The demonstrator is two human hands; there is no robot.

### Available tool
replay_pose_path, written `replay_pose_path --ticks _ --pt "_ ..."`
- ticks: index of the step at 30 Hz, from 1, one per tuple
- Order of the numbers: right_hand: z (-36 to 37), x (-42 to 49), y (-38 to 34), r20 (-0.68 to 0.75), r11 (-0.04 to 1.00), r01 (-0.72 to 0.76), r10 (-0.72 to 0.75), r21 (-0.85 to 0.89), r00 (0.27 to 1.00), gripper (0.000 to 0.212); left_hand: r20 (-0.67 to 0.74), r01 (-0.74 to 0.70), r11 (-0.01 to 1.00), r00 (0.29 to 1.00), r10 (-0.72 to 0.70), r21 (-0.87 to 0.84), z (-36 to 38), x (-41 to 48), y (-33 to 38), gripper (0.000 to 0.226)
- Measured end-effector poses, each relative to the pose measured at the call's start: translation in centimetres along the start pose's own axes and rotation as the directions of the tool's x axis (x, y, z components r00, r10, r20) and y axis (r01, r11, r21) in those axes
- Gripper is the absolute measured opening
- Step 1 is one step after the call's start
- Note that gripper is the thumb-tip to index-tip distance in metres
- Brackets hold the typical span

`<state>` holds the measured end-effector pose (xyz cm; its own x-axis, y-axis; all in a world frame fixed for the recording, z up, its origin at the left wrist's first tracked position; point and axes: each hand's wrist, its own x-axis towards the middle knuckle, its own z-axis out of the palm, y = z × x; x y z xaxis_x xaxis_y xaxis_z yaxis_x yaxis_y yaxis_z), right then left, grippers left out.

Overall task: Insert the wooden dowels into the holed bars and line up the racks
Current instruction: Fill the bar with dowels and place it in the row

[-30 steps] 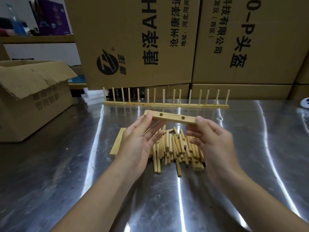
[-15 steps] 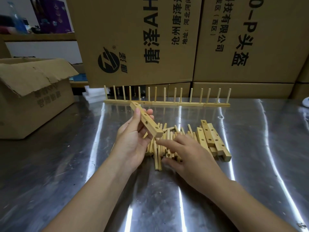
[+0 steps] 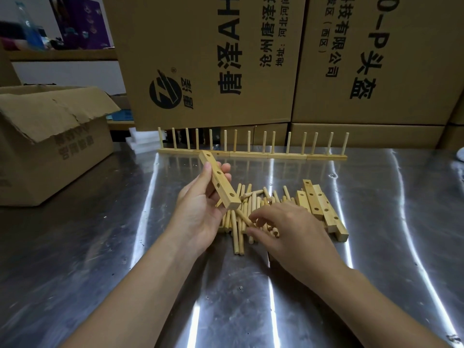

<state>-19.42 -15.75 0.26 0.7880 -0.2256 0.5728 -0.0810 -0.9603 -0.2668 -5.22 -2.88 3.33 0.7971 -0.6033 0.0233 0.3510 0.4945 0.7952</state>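
Pale wooden holed bar [image 3: 219,180] now sits in the left hand [image 3: 200,212] alone, gripped and tilted above the shiny steel worktop [image 3: 100,247]. Right hand [image 3: 288,232] has let go and dropped to the loose wooden dowel pile [image 3: 251,204], fingers pinching one dowel [image 3: 241,216]. Judgement: first insertion comes next.

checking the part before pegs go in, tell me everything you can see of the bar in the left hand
The bar is a pale, square-edged stick of what looks like wood, with a row of round holes along its top face, all empty. It is off the table, tilted, its far end pointing toward the racks, its cut near end above the dowels. Only the left hand is seen touching it: thumb on one side, fingers behind.
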Motion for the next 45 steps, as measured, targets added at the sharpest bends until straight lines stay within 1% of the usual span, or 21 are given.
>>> replay_pose_path --ticks 1,3,5,7,9,11,14,16,19,22,25,29,32,37,41,43,45 --pt "0.2 -0.1 0.0 0.017 1.000 -0.006 0.006 -0.011 1.000 0.031 0.000 -0.001 1.000 1.000 0.001 0.002 0.0 0.0 0.0 0.046" --pt "0.5 -0.2 0.2 0.022 1.000 -0.025 0.025 -0.018 0.999 0.023 -0.002 -0.003 1.000 1.000 0.003 0.008 0.0 0.0 0.0 0.044" --pt "0.8 -0.1 0.3 0.009 0.998 -0.058 0.058 0.000 0.998 0.015 0.001 -0.004 1.000 1.000 0.004 0.001 0.0 0.0 0.0 0.043" --pt "0.8 0.0 0.4 -0.036 0.993 -0.106 0.108 0.045 0.994 0.010 0.006 -0.004 1.000 1.000 0.004 -0.005 0.0 0.0 0.0 0.043" --pt "0.5 0.1 0.4 -0.135 0.979 -0.148 0.167 0.140 0.977 0.009 0.009 -0.003 1.000 1.000 0.003 -0.003 -0.1 0.0 0.0 0.041" --pt "-0.1 0.2 0.3 -0.254 0.941 -0.161 0.240 0.296 0.937 0.010 0.015 0.007 1.000 1.000 -0.007 -0.001 -0.1 0.0 0.0 0.038" --pt "-1.6 0.5 -0.2 -0.391 0.858 -0.098 0.329 0.504 0.860 0.011 0.043 0.046 0.999 0.998 -0.045 -0.017 0.1 -0.1 0.0 0.036" --pt "-2.3 0.4 -0.8 -0.442 0.829 -0.039 0.337 0.558 0.831 0.014 0.071 0.066 0.998 0.995 -0.066 0.006 0.3 -0.2 -0.1 0.037" --pt "-2.6 0.1 -1.8 -0.467 0.850 0.023 0.266 0.526 0.843 0.015 0.131 0.088 0.995 0.987 -0.092 0.042 0.6 -0.5 -0.4 0.039" --pt "-2.5 0.0 -2.3 -0.514 0.895 0.066 0.191 0.441 0.836 0.016 0.171 0.095 0.991 0.979 -0.111 0.098 0.9 -0.8 -0.6 0.039" --pt "-2.6 0.1 -2.3 -0.546 0.912 0.071 0.178 0.403 0.818 0.014 0.201 0.101 0.984 0.971 -0.130 0.149 1.0 -0.9 -0.8 0.038" --pt "-2.8 0.2 -2.2 -0.584 0.943 0.056 0.155 0.327 0.797 0.014 0.248 0.049 0.968 0.962 -0.112 0.247 0.9 -1.0 -1.0 0.038" --pt "-2.9 0.2 -2.0 -0.595 0.948 0.042 0.162 0.315 0.787 0.012 0.269 0.041 0.964 0.956 -0.114 0.263 0.8 -1.0 -1.1 0.038" --pt "-3.0 0.3 -1.9 -0.601 0.950 0.030 0.173 0.312 0.780 0.015 0.278 0.054 0.973 0.953 -0.117 0.224 0.8 -0.9 -1.0 0.039" --pt "-2.9 0.2 -1.4 -0.589 0.969 0.053 0.104 0.243 0.801 0.012 0.270 0.046 0.973 0.957 -0.108 0.225 0.7 -0.8 -1.0 0.039" --pt "-2.9 0.2 -1.2 -0.595 0.979 0.067 0.062 0.193 0.801 0.012 0.251 0.018 0.969 0.964 -0.082 0.247 0.7 -0.8 -0.9 0.038" --pt "-3.0 0.2 -1.1 -0.597 0.984 0.076 0.036 0.162 0.802 0.013 0.220 -0.044 0.951 0.975 -0.025 0.306 0.7 -0.8 -0.9 0.037"
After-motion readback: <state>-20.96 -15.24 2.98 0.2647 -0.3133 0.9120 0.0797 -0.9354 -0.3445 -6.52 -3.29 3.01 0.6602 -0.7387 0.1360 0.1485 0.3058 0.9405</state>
